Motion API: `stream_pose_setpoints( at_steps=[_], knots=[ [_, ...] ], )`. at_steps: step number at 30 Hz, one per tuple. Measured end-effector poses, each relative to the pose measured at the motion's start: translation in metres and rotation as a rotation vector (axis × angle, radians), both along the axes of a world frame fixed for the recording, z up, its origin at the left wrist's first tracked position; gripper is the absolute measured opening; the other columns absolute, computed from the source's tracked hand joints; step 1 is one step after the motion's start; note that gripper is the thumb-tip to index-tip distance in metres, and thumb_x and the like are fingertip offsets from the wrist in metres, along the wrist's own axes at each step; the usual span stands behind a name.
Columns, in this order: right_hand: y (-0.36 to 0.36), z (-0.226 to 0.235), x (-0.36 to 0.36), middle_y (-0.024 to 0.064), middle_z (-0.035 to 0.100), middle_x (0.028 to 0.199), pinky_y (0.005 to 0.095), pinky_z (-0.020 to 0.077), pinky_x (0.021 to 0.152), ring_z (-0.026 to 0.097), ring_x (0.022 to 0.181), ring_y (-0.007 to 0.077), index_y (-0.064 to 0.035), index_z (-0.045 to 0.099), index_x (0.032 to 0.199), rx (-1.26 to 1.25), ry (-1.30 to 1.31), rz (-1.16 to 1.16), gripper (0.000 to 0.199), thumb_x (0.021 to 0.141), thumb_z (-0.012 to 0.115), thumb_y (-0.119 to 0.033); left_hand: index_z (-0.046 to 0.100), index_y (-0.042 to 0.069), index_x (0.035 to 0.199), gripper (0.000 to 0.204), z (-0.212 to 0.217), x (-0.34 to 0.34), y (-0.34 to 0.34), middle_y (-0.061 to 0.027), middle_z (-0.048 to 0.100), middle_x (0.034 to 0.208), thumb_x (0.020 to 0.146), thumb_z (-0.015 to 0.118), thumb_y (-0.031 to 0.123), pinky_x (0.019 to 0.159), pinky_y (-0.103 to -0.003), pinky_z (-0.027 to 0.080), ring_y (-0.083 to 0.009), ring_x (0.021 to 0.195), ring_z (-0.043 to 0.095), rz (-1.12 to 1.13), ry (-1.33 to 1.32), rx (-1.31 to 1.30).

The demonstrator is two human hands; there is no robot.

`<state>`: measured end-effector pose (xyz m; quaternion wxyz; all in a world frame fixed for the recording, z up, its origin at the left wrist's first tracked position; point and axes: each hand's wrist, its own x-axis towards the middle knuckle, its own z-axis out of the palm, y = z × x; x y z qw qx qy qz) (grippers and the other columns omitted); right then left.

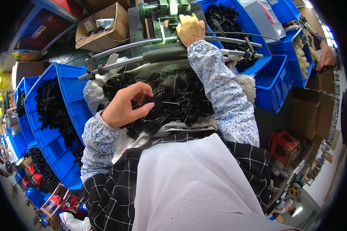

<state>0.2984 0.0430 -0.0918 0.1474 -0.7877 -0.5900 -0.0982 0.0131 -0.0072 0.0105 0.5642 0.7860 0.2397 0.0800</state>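
My left hand hovers over a heap of small black brushes with thin twisted-wire, looped handles. Its thumb and fingers curve apart from each other, and black bristles show in the gap. The heap lies on pale sacking across my lap. Up at the green machine, my right hand has its fingers bent and pressed together beside the rollers. A thin greenish wire runs toward its fingertips; what the fingers grip is hidden. Both forearms wear flowered sleeves.
Metal rails with a dark padded sleeve cross in front of the machine. Blue crates of black brushes stand at the left, and another blue crate at the right. An open cardboard box sits beyond the rails.
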Motion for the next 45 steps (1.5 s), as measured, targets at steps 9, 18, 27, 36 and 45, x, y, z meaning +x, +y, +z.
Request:
stream_pose_setpoints(
  at_steps=[9, 18, 27, 36, 45],
  knots=[
    [-0.023, -0.010, 0.064, 0.0070, 0.066, 0.092, 0.0436, 0.0429, 0.078, 0.059, 0.099, 0.0266, -0.0152, 0.064, 0.103, 0.074, -0.095, -0.008, 0.030, 0.076, 0.057, -0.025, 0.055, 0.003, 0.098, 0.023, 0.000, -0.011, 0.011, -0.0034, 0.055, 0.086, 0.076, 0.062, 0.003, 0.072, -0.024, 0.044, -0.0119, 0.076, 0.052, 0.090, -0.045, 0.129],
    [-0.011, -0.010, 0.139, 0.0068, 0.065, 0.097, 0.0418, 0.0485, 0.078, 0.062, 0.089, 0.0259, -0.0233, 0.065, 0.105, -0.197, -0.043, 0.019, 0.026, 0.086, 0.047, -0.031, 0.055, 0.002, 0.097, 0.023, -0.003, 0.018, 0.013, -0.0025, 0.056, 0.089, 0.076, 0.063, 0.001, 0.073, -0.024, 0.045, -0.0112, 0.078, 0.053, -0.019, -0.092, 0.050],
    [-0.087, 0.088, 0.004, 0.0159, 0.063, 0.094, 0.0366, 0.0490, 0.074, 0.062, 0.083, 0.0316, -0.0068, 0.058, 0.112, -0.272, 0.530, 0.370, 0.033, 0.082, 0.060, -0.021, 0.056, 0.001, 0.094, 0.017, -0.027, 0.056, 0.002, -0.0016, 0.058, 0.086, 0.078, 0.062, 0.001, 0.072, -0.022, 0.044, -0.0080, 0.078, 0.057, 0.304, -0.172, 0.109],
    [-0.044, 0.030, 0.037, 0.0049, 0.062, 0.078, 0.0368, 0.0473, 0.071, 0.059, 0.076, 0.0224, -0.0133, 0.065, 0.099, 0.092, -0.069, 0.119, 0.020, 0.081, 0.057, -0.013, 0.050, 0.007, 0.112, 0.040, -0.055, 0.049, -0.006, -0.0106, 0.056, 0.102, 0.076, 0.066, 0.009, 0.077, -0.033, 0.047, -0.0199, 0.085, 0.058, -0.116, 0.027, 0.253],
    [-0.012, -0.006, 0.061, 0.0025, 0.064, 0.086, 0.0415, 0.0426, 0.084, 0.059, 0.088, 0.0213, -0.0234, 0.067, 0.099, 0.029, -0.092, 0.093, 0.022, 0.081, 0.056, -0.017, 0.057, 0.009, 0.098, 0.024, -0.089, 0.055, -0.032, -0.0142, 0.056, 0.092, 0.074, 0.061, 0.010, 0.077, -0.040, 0.047, -0.0315, 0.090, 0.057, -0.527, 0.407, 0.403]
  ],
)
